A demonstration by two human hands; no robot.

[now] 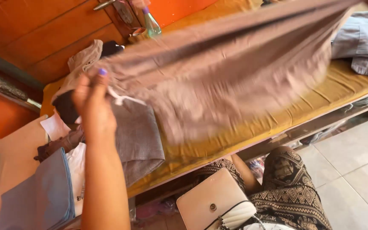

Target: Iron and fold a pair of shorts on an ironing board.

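The taupe cloth (218, 72) hangs stretched in the air, running from the left hand (91, 100) up and away to the top right corner, over the mustard-covered table (346, 87). It looks thin, soft and light, blurred in the middle as if it flaps freely; I judge it will sag and slide wherever it is not gripped, so the hem and corners are the sound places to hold, as at the near corner, where a white tag dangles. The left hand is closed on that corner, thumb and fingers pinched on the edge. The right hand is barely in view at the far top right; whether it grips the other end I cannot tell. Just beyond the left hand lies one folded grey garment (137, 136), with a heap of mixed clothes beside it whose number I cannot count. To the left of the forearm sits one stack of blue cloth (43, 198). Well beyond stands one spray bottle (151, 23); near the right end lie folded grey-blue clothes (363, 42). Below the forearm rests one white handbag (214, 204).
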